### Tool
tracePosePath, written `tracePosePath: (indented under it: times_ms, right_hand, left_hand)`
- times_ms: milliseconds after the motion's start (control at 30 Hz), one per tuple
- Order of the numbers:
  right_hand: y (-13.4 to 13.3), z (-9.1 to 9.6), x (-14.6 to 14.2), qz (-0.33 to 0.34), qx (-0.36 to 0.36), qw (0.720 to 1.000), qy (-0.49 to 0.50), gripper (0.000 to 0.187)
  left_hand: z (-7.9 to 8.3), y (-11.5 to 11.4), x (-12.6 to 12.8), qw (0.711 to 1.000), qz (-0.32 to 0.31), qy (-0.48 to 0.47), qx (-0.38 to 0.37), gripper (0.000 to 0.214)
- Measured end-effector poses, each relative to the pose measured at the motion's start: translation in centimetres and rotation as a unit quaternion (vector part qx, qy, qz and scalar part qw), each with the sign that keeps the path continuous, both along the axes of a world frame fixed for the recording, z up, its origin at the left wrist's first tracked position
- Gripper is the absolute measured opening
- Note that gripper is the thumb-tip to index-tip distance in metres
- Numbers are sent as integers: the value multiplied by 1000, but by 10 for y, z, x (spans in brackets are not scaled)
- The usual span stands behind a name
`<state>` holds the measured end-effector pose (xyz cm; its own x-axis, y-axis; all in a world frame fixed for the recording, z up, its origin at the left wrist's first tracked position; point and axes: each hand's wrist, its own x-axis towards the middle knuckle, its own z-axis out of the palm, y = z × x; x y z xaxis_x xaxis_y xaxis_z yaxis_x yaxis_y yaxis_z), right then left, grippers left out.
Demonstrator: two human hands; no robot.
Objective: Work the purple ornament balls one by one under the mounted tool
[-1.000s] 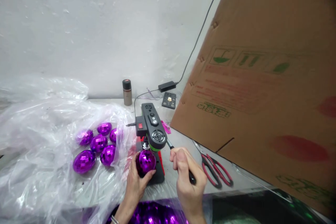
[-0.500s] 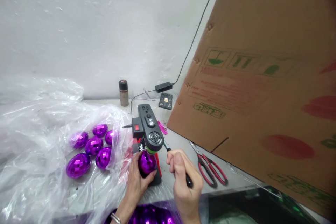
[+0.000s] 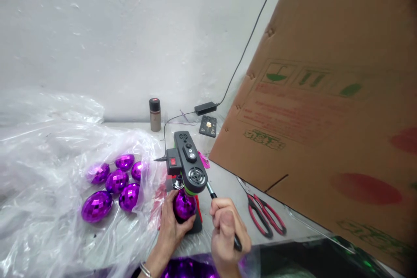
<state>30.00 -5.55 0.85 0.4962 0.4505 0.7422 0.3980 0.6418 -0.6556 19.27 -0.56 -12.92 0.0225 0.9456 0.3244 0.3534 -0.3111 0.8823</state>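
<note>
My left hand (image 3: 170, 224) is wrapped round a shiny purple faceted egg (image 3: 184, 205) and holds it on the base of a small black bench press (image 3: 188, 166), right under its head. My right hand (image 3: 226, 231) is closed on the press's black lever handle (image 3: 235, 240), which slants down to the right from the machine. Several more purple eggs (image 3: 116, 181) lie on clear plastic sheeting (image 3: 48, 173) to the left. Another heap of purple eggs (image 3: 189, 268) shows at the bottom edge, between my arms.
A large tilted cardboard sheet (image 3: 325, 95) fills the right side. Red-handled scissors (image 3: 265, 221) lie on the table beside my right hand. A small brown bottle (image 3: 155, 114), a black keypad (image 3: 208, 126) and a power adapter (image 3: 206, 107) with its cable sit by the white wall.
The view shifted a little. My right hand has drawn the lever handle slightly lower and nearer to me. My left hand still holds the egg under the press head.
</note>
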Motion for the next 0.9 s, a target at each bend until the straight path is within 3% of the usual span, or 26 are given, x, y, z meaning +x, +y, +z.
tracePosePath:
  times_ms: [233,900]
  right_hand:
    - [5,-2,-3,-27,17,999,9,38]
    - [7,0,-12,-12,33,998,50,42]
  left_hand:
    - [1,-2,1,1000,6,-4,-9,72]
    - [-2,-1,1,1000,-4,11,15,70]
